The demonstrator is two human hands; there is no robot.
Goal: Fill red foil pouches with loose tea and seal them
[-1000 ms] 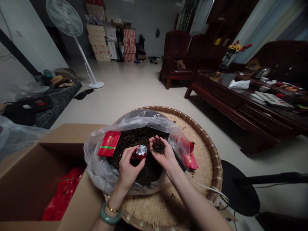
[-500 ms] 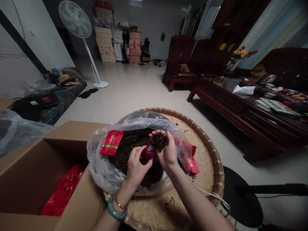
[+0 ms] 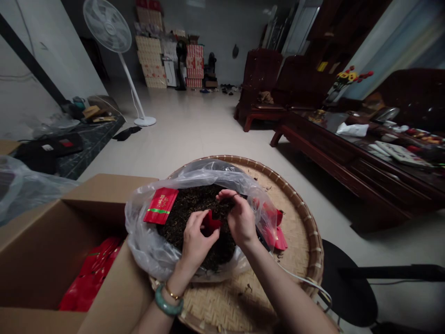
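Note:
My left hand (image 3: 197,239) pinches a small red pouch (image 3: 210,223) upright, its mouth spread, over the dark dried tea leaves (image 3: 194,197). Just to its right, my right hand (image 3: 241,218) is cupped and tilted, fingers curved and apart from the thumb; no clump of leaves shows on its palm. The leaves fill a clear plastic bag (image 3: 144,250) on a round woven bamboo tray (image 3: 295,208). A flat red packet (image 3: 161,206) with a green stripe rests on the left side of the leaves.
An open cardboard box (image 3: 114,287) with red packets (image 3: 91,273) inside stands left of the tray. Crumpled red packets (image 3: 279,232) lie at the tray's right, near a white cable (image 3: 306,279). Farther off are a standing fan (image 3: 107,25) and a dark wooden table (image 3: 333,162).
My right hand has turned over from palm-up, and the clump of tea leaves it held is no longer visible on it. My left hand keeps the pouch in nearly the same place.

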